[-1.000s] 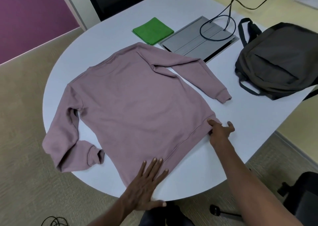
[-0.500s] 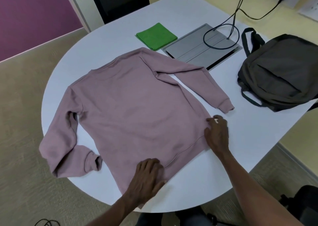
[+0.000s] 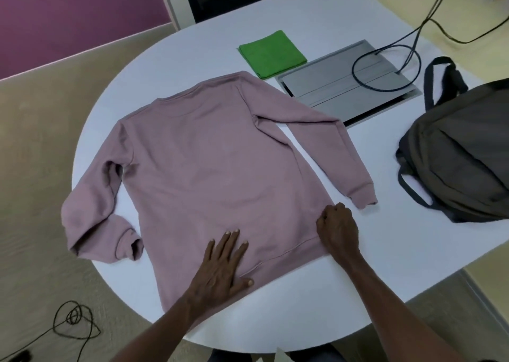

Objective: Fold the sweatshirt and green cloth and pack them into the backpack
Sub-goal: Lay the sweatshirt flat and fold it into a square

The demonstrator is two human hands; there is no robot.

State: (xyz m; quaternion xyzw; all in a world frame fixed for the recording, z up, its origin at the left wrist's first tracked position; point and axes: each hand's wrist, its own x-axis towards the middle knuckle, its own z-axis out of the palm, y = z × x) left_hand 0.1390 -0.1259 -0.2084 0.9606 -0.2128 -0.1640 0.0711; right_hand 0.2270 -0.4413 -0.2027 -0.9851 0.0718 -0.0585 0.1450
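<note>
Mauve cotton sweatshirt [image 3: 209,155]: spread flat on white bench [image 3: 316,292]. Left hand [image 3: 224,265]: fingers spread, pressing hem. Right hand [image 3: 337,228]: fingers curled, pinching hem corner. Step: first fold; next, lift corner across. Folded green cloth [image 3: 271,53] and grey backpack [image 3: 462,152]: unpacked.

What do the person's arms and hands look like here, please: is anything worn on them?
Both forearms are bare right down into the bottom of the picture; no sleeve, cuff or glove shows. The left hand and right hand carry no visible ring, watch or band. Short, pale fingernails show on the left hand.
</note>
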